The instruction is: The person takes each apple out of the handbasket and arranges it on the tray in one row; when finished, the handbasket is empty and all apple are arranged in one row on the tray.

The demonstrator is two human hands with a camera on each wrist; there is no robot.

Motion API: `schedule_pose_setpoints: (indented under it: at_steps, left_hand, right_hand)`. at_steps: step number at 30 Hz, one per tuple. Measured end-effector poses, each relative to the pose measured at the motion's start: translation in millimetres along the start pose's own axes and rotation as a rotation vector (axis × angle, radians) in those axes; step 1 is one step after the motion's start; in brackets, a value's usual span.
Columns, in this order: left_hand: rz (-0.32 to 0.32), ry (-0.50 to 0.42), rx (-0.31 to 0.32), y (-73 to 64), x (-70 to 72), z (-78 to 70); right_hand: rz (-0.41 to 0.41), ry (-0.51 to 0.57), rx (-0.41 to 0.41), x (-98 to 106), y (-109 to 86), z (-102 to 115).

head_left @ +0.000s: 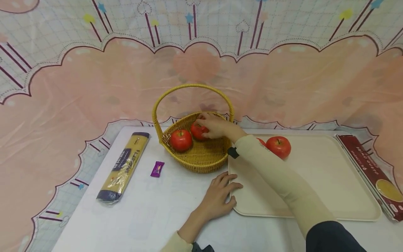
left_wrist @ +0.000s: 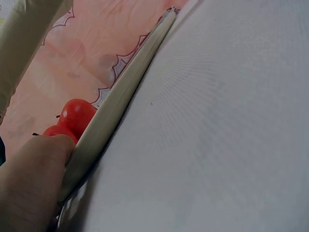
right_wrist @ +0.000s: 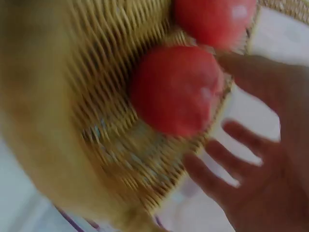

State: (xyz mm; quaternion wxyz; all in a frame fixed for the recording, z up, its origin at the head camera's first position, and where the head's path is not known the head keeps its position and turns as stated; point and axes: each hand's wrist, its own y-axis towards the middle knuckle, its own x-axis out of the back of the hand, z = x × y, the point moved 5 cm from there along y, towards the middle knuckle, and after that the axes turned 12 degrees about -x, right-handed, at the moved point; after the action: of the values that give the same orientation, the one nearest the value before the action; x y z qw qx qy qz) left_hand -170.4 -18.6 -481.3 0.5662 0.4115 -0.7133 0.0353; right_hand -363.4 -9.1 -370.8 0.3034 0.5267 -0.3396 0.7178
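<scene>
My right hand reaches into a yellow wicker basket with a tall arched handle, beside a red apple. In the right wrist view, somewhat blurred, its fingers are spread and stand apart from the apple. Another apple lies next to it in the basket. My left hand rests on the left rim of a cream tray, fingers reaching over the edge. Two more apples sit on the tray, one in plain sight and one mostly hidden by my right sleeve.
Left of the basket lie a yellow spaghetti pack and a small purple wrapped sweet. A dark red pasta pack lies along the tray's right edge. Behind the white table hangs a pink patterned cloth.
</scene>
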Motion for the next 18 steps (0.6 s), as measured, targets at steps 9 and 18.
schedule_pose_setpoints:
  at_steps: [9, 18]
  left_hand:
    - [0.004, 0.006, -0.019, -0.6, -1.9, 1.6]
    - [-0.012, 0.045, -0.033, -1.1, -2.5, 1.1]
  right_hand:
    - [0.099, 0.042, 0.003, 3.7, 11.1, 7.0]
    - [0.173, 0.072, -0.012, -6.9, 25.9, 4.5]
